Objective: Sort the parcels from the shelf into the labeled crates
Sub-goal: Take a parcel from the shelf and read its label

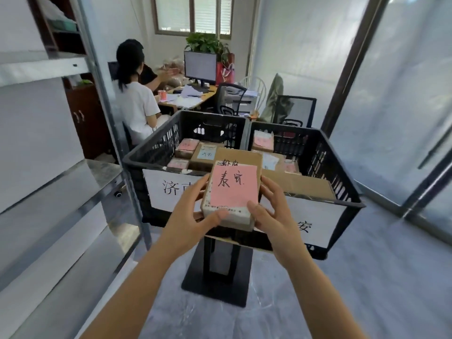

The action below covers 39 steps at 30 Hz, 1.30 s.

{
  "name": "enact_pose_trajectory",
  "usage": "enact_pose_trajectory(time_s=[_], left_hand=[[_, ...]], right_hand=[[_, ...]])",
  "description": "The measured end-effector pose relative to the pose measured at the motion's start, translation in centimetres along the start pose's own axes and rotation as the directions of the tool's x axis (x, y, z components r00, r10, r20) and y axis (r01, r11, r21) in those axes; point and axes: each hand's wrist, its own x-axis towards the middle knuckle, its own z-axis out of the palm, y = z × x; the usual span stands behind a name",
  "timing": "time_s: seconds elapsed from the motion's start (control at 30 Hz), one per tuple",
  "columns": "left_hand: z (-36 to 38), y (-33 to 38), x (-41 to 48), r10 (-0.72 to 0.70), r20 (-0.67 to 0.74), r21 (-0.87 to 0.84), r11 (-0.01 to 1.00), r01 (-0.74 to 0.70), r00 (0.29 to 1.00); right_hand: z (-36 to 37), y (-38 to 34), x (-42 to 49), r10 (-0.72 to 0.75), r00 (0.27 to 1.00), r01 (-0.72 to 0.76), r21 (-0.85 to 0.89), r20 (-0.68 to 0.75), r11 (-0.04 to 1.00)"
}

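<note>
A brown cardboard parcel (232,189) with a pink handwritten label is held in front of me, above the near rims of two black crates. My left hand (193,211) grips its left side, thumb on the near edge. My right hand (271,211) grips its right side, thumb on the top near corner. The left crate (151,152) carries a white paper label and holds several small parcels with pink and blue labels. The right crate (342,172) also has a white label, partly hidden by my right hand, and holds several parcels and a large flat carton.
A metal shelf (61,187) runs along the left. The crates sit on a black pedestal stand (217,285). Behind them two people sit at a desk (188,96) with a monitor, beside office chairs. Translucent curtain and door frame stand at the right.
</note>
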Motion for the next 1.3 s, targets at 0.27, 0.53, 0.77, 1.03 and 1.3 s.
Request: enact_pose_trajectory(time_s=[0.27, 0.53, 0.77, 1.03, 1.3], left_hand=[[1.9, -1.2, 12.4, 0.03, 0.17, -0.093, 0.996, -0.014, 0.985], [8.7, -2.4, 22.5, 0.031, 0.35, -0.006, 1.0, -0.031, 0.936], [15.3, -2.7, 32.9, 0.001, 0.348, 0.045, 0.999, -0.018, 0.937], [19.1, -6.7, 40.3, -0.101, 0.262, 0.154, 0.986, 0.061, 0.96], [21.3, -11.5, 44.5, -0.227, 0.305, 0.309, 0.942, 0.129, 0.925]], right_hand=[[-4.3, -0.6, 7.7, -0.067, 0.994, 0.061, -0.072, -0.086, 0.996], [-12.9, -0.9, 13.4, 0.025, 0.988, -0.039, -0.091, -0.154, 0.995], [-22.2, 0.7, 22.6, 0.067, 0.983, -0.09, -0.132, -0.17, 0.987], [-26.6, 5.9, 33.4, 0.152, 0.982, -0.179, -0.304, -0.109, 0.936], [-26.8, 9.7, 37.8, 0.202, 0.969, -0.245, -0.472, -0.139, 0.847]])
